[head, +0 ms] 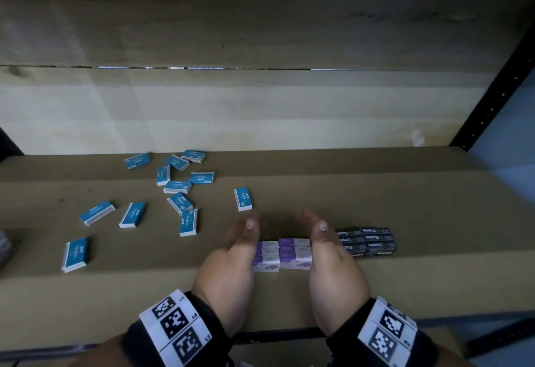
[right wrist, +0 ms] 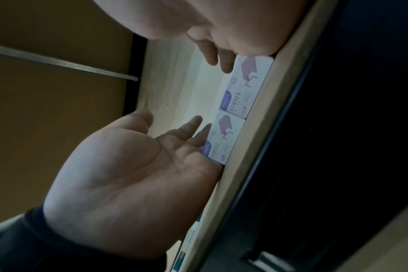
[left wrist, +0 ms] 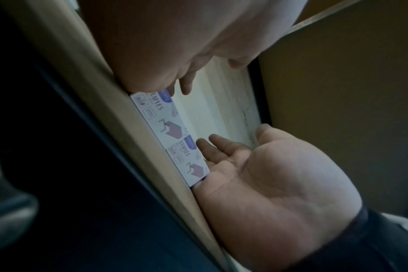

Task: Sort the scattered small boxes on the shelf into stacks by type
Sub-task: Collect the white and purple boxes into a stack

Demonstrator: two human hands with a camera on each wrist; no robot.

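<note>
- The left hand [head: 231, 253] and the right hand [head: 330, 253] stand on their edges on the shelf [head: 405, 199], palms facing each other, with the purple boxes [head: 282, 253] between them.
- Both hands are spread with straight fingers; they press flat against the two outer sides of the purple group and curl around nothing. The wrist views show the same: each palm lies against an end of the box row.
- The purple boxes sit in two stacks side by side near the front edge of the shelf. Just to their right is a dark stack [head: 367, 240], already grouped and close to the back of the right hand.
- In my judgement the step in hand is squaring the purple stacks. To do it well, push evenly from both sides so that no layer slides out, keep the palms upright, and do not bump the dark stack.
- The blue boxes [head: 185, 187] are still scattered at the left and middle of the shelf, well apart from the hands; one blue box [head: 243, 199] lies near the left fingertips. These seem to remain to be sorted.
- The shelf is brown board, with a pale wooden back wall [head: 260, 112] and a black metal post [head: 492, 100] at the right.
</note>
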